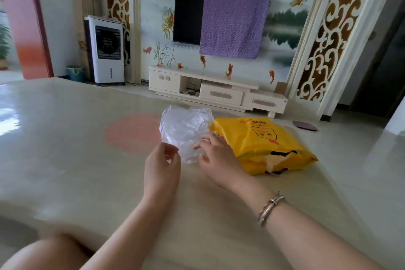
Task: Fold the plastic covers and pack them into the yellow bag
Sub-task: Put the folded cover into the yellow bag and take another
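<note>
Two bare hands meet over a clear plastic cover [186, 131] in the head view, which is the only view. The left hand [161, 166] has its thumb and fingers curled, and they pinch the lower left edge of the cover. The right hand [215, 155] is just beside it; its fingers are bent and they hold the lower right part of the same cover. The cover is crumpled and see-through, and it stands up from the table [76, 160] between the two hands and a little behind them. If it lies on the table or is lifted, I cannot tell.

The yellow bag [263, 144] lies flat on the table on the right side, and its left end touches the cover near the right hand. It has red print and a small cartoon face on top. Its near end looks open, and something pale and something dark show there, but what they are I cannot tell.

On the right wrist is a metal bracelet [270, 207]. A knee [50, 252] is in the lower left corner. Behind the table, a television [188, 15] hangs on the wall, half covered by a purple cloth [233, 26]. Under it stands a low white cabinet [219, 92], and a white air cooler [106, 50] is on the left.
</note>
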